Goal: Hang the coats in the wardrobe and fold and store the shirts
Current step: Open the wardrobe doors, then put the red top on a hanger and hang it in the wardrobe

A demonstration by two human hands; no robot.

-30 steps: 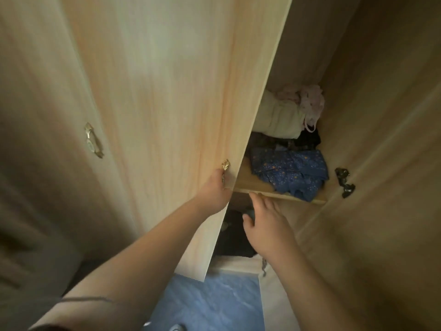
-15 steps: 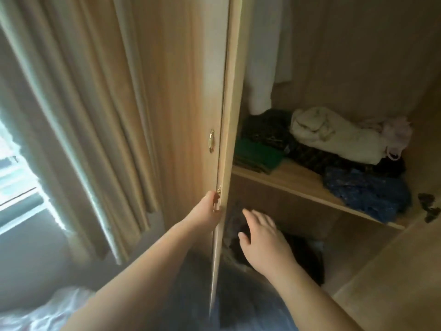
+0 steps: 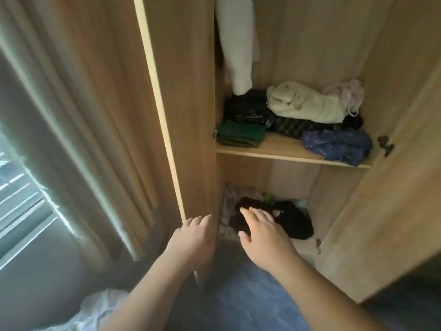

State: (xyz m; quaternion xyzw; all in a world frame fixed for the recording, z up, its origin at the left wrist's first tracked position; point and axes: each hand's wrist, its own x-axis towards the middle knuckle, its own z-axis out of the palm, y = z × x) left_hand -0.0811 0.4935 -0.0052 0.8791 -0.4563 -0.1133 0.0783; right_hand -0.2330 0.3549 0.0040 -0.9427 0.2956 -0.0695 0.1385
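Note:
The wooden wardrobe stands open, its left door (image 3: 176, 91) swung wide. My left hand (image 3: 193, 237) is at the lower edge of that door, fingers straight and holding nothing. My right hand (image 3: 262, 232) reaches with spread fingers over a black garment (image 3: 296, 223) in the bottom compartment; contact is unclear. On the shelf (image 3: 281, 149) lie a folded green garment (image 3: 241, 133), dark clothes (image 3: 248, 106), a cream garment (image 3: 307, 103), a pink piece (image 3: 350, 94) and a blue patterned garment (image 3: 338, 144). A white garment (image 3: 238, 44) hangs above.
The right door (image 3: 391, 187) stands open at the right, with a dark handle (image 3: 385, 145). Curtains (image 3: 71, 115) and a window (image 3: 21, 199) are at the left. Pale clothes (image 3: 229, 206) lie beside the black garment. Blue fabric (image 3: 238, 295) lies below my arms.
The left door has swung fully open to the left. My left hand has let go of the door's handle and edge. My right hand has moved forward into the bottom compartment.

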